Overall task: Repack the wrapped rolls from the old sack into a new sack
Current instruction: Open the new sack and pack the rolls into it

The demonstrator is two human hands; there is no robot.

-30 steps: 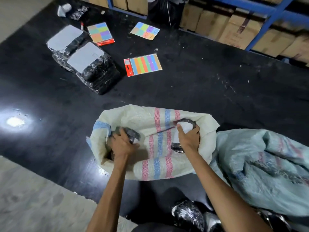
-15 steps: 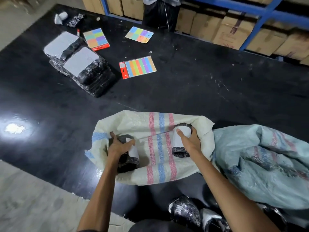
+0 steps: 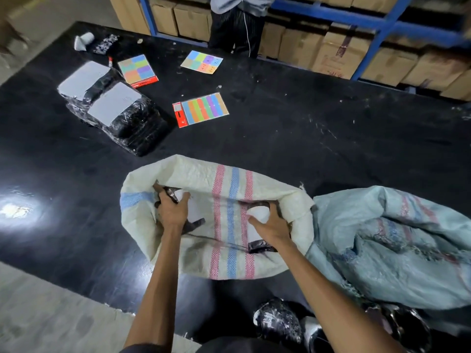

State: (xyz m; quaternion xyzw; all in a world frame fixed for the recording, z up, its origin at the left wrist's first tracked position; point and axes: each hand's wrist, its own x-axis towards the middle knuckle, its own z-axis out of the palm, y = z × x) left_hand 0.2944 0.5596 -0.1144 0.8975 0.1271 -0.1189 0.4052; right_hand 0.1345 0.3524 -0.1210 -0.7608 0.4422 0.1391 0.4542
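A cream woven sack (image 3: pixel 204 174) with pink and blue stripes lies open-mouthed on the black table. My left hand (image 3: pixel 171 212) grips a black-wrapped roll with a white label (image 3: pixel 191 210) at the sack's left side. My right hand (image 3: pixel 270 226) grips a second black roll with a white label (image 3: pixel 260 212) at the right side of the mouth. A crumpled pale blue sack (image 3: pixel 397 245) lies to the right. More black wrapped rolls (image 3: pixel 277 322) sit at the near edge, below my arms.
Two large black-wrapped bundles with white labels (image 3: pixel 114 110) lie at the far left of the black table (image 3: pixel 305 138). Three coloured sheets (image 3: pixel 201 109) are spread behind the sack. A person (image 3: pixel 239 19) stands at the far side before blue shelving with cardboard boxes (image 3: pixel 339 49).
Both hands have pushed their rolls deeper into the cream sack's mouth. The view has tilted up a little, showing more of the shelving and the standing person.
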